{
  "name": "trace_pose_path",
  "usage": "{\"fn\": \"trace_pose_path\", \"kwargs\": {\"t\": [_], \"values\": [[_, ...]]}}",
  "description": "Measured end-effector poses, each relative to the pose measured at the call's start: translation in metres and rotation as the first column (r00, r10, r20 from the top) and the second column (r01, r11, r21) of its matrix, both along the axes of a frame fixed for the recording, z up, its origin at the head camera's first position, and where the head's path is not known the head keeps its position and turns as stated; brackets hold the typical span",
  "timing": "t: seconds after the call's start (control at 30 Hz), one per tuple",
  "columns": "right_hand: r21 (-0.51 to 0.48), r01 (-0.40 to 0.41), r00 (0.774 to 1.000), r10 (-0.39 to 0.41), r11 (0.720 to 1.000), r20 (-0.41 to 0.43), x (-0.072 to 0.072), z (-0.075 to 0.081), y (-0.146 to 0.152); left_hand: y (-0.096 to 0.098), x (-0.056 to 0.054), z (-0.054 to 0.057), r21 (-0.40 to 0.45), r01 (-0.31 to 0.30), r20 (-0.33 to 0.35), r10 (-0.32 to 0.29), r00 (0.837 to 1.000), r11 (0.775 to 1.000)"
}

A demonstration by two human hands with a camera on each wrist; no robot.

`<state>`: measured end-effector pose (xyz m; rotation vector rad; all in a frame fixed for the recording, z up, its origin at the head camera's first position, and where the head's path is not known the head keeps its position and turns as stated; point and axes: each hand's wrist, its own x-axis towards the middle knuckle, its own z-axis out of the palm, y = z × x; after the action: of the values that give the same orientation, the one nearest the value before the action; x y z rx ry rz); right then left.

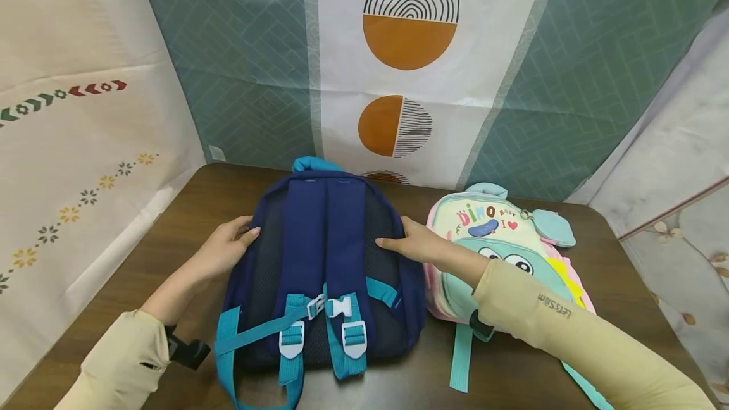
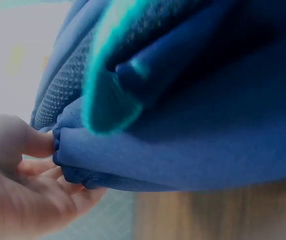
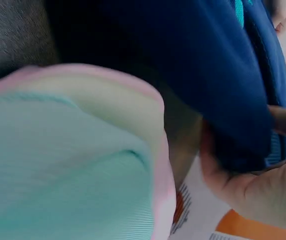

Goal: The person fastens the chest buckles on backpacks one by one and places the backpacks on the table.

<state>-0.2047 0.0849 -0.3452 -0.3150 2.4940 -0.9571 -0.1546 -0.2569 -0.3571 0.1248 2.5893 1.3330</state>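
A navy backpack (image 1: 344, 239) with teal straps and white buckles shows its back panel in the head view. My left hand (image 1: 228, 247) grips its left side, thumb on the back panel's edge. On the opposite side, my right hand (image 1: 414, 242) holds the bag with its thumb over the mesh. The left wrist view has the left hand (image 2: 38, 185) pinching the navy fabric (image 2: 182, 155) near a side pocket. In the right wrist view the right hand (image 3: 262, 192) has its fingers around the navy side (image 3: 207, 75); some fingers are hidden.
A mint, cream and pink dinosaur backpack (image 1: 461, 217) lies right of the navy one, under my right forearm, its mint strap (image 1: 461, 359) hanging toward the front. Both bags are on a brown wooden table (image 1: 171, 233). Patterned cloth (image 1: 250, 49) hangs behind and at both sides.
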Motion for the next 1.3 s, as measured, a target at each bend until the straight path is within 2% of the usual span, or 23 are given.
{"fn": "trace_pose_path", "kwargs": {"t": [0.1,0.2,0.27,0.33,0.43,0.5,0.57,0.63,0.7,0.8,0.9,1.1,1.2,1.3], "values": [[0.035,0.003,1.0,-0.004,0.999,0.03,-0.014,-0.004,-0.004,0.007,-0.02,-0.008,-0.07,-0.034,0.009,0.035,0.999,0.997],[0.085,-0.035,0.999,0.032,0.996,0.031,-0.023,-0.004,-0.012,0.014,-0.035,-0.018,-0.068,-0.058,0.059,0.062,0.996,0.996],[0.112,-0.072,0.997,0.07,0.991,0.019,-0.024,-0.005,-0.016,0.019,-0.041,-0.023,-0.062,-0.058,0.1,0.064,0.993,0.996],[0.137,-0.111,0.994,0.112,0.984,0.004,-0.02,-0.006,-0.019,0.022,-0.04,-0.026,-0.071,-0.043,0.122,0.051,0.991,0.997],[0.194,-0.172,0.978,0.191,0.966,-0.08,-0.005,-0.009,-0.02,0.026,-0.027,-0.027,-0.141,0.024,0.071,-0.014,0.997,0.99],[0.25,-0.232,0.953,0.271,0.94,-0.135,0.01,-0.009,-0.018,0.028,-0.011,-0.025,-0.204,0.079,0.014,-0.078,0.997,0.976],[0.311,-0.294,0.918,0.357,0.904,-0.17,0.027,-0.01,-0.015,0.029,0.007,-0.024,-0.245,0.129,-0.022,-0.139,0.99,0.961],[0.354,-0.354,0.885,0.433,0.865,-0.174,0.042,-0.011,-0.013,0.029,0.024,-0.024,-0.271,0.189,-0.018,-0.201,0.979,0.944],[0.373,-0.392,0.868,0.473,0.841,-0.153,0.052,-0.014,-0.012,0.028,0.036,-0.026,-0.285,0.248,0.0,-0.259,0.966,0.926],[0.381,-0.41,0.861,0.49,0.829,-0.138,0.056,-0.019,-0.013,0.026,0.041,-0.031,-0.337,0.306,0.019,-0.318,0.948,0.89],[0.395,-0.39,0.872,0.471,0.832,-0.131,0.052,-0.023,-0.015,0.025,0.032,-0.035,-0.384,0.329,0.032,-0.344,0.938,0.863],[0.442,-0.349,0.892,0.438,0.826,-0.115,0.031,-0.027,-0.024,0.019,0.0,-0.033,-0.445,0.363,0.069,-0.373,0.925,0.819],[0.458,-0.351,0.892,0.441,0.817,-0.103,0.022,-0.028,-0.03,0.014,-0.011,-0.033,-0.463,0.366,0.076,-0.375,0.924,0.807],[0.477,-0.352,0.892,0.443,0.806,-0.089,0.015,-0.029,-0.035,0.01,-0.019,-0.034,-0.455,0.369,0.076,-0.377,0.923,0.811]]}}
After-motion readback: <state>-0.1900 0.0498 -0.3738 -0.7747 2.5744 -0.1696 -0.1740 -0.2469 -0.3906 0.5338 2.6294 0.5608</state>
